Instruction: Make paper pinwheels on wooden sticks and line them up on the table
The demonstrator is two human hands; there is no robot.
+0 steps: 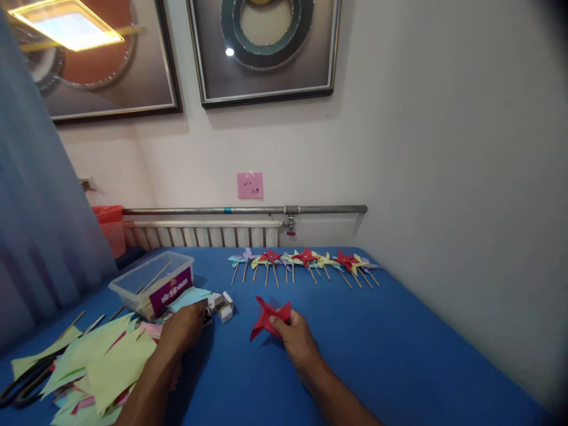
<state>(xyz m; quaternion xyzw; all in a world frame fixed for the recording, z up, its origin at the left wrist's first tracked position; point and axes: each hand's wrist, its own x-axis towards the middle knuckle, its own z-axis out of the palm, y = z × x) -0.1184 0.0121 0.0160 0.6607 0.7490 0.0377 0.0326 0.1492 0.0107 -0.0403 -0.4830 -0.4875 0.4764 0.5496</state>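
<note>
My right hand (296, 337) is closed on a folded red paper pinwheel (267, 317), holding it just above the blue table (377, 349). My left hand (184, 326) reaches over the table to small white boxes (223, 306) and a dark object beside the clear plastic box (152, 283); its fingertips are curled and hidden from me. A row of finished paper pinwheels on wooden sticks (306, 263) lies along the far side of the table.
A pile of yellow-green, pink and blue paper pieces (100, 364) covers the left front, with black scissors (22, 384) beside it. Wooden sticks lie in and near the plastic box. A blue curtain hangs left; a radiator (204, 235), pipe and red basket (110, 228) stand behind.
</note>
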